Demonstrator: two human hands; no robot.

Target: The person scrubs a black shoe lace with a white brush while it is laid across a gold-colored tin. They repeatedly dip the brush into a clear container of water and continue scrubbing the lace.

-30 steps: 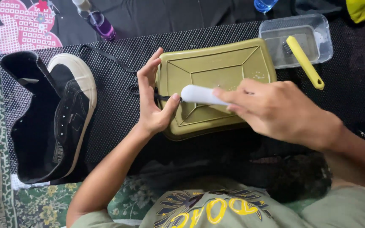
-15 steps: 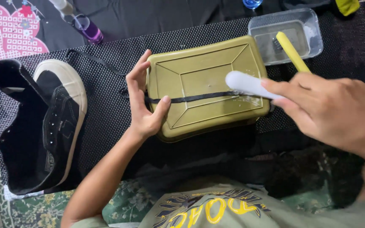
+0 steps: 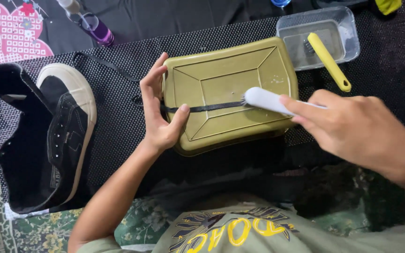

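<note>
An overturned olive-green tub (image 3: 240, 70) lies on a black mesh mat (image 3: 113, 117), with a black shoelace (image 3: 212, 107) stretched flat across its bottom. My left hand (image 3: 158, 112) grips the tub's left edge, its thumb pinning the lace. My right hand (image 3: 357, 126) holds a white brush (image 3: 266, 100) by its handle, the bristled head resting on the lace near the tub's middle.
A black high-top sneaker (image 3: 48, 136) with a white toe cap lies unlaced at the left. At the back right, a clear plastic container (image 3: 348, 28) holds a yellow-handled brush (image 3: 329, 61). A small purple spray bottle (image 3: 97, 28) lies at the back left by a pink patterned cloth (image 3: 5, 33).
The white brush has gone right along the lace and then back left to the tub's middle. My left hand stays at the tub's left edge, thumb on the lace.
</note>
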